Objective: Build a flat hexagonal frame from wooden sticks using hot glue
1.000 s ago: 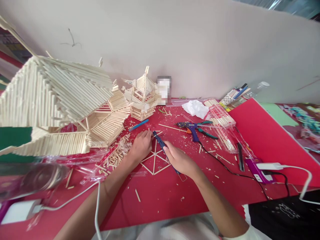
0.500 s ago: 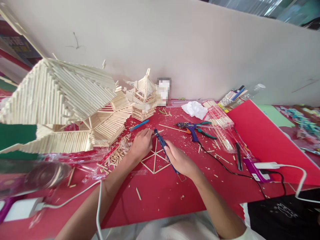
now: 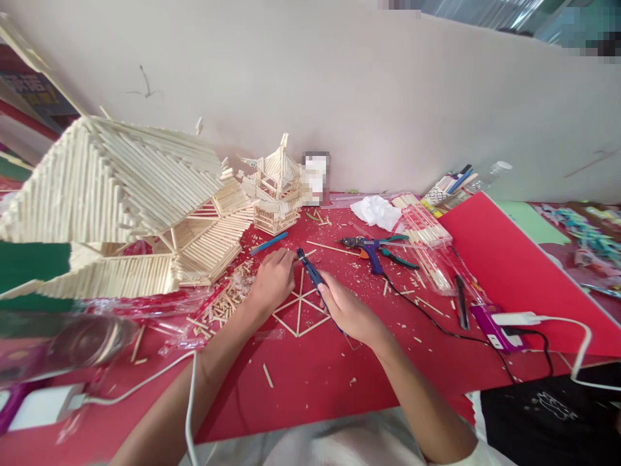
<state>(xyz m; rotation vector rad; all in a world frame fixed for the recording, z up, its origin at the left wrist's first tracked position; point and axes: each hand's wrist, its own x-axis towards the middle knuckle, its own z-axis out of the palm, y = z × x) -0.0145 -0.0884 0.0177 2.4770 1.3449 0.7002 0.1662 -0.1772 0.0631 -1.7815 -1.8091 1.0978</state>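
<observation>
My right hand (image 3: 350,309) is wrapped round the handles of dark blue pliers (image 3: 310,266), whose jaws point up and left. My left hand (image 3: 275,278) pinches a thin wooden stick (image 3: 310,253) beside the jaws; the stick's far end shows beyond them. Most of what the left fingers grip is hidden. Below and between both hands lies a flat six-sided frame of sticks (image 3: 299,316) with spokes meeting at its middle. Part of that frame is covered by my right hand and the pliers.
A large stick-built pavilion (image 3: 145,181) stands at left, a smaller stick tower (image 3: 276,194) behind. To the right are a blue glue gun (image 3: 371,252), green-handled pliers (image 3: 400,257), bagged sticks (image 3: 427,239) and a power strip (image 3: 499,330). Cut pieces (image 3: 226,301) lie near my left forearm.
The handles of the blue pliers are squeezed closer together, with less of them showing below my right hand. Both hands stay in nearly the same place; the view shifts slightly.
</observation>
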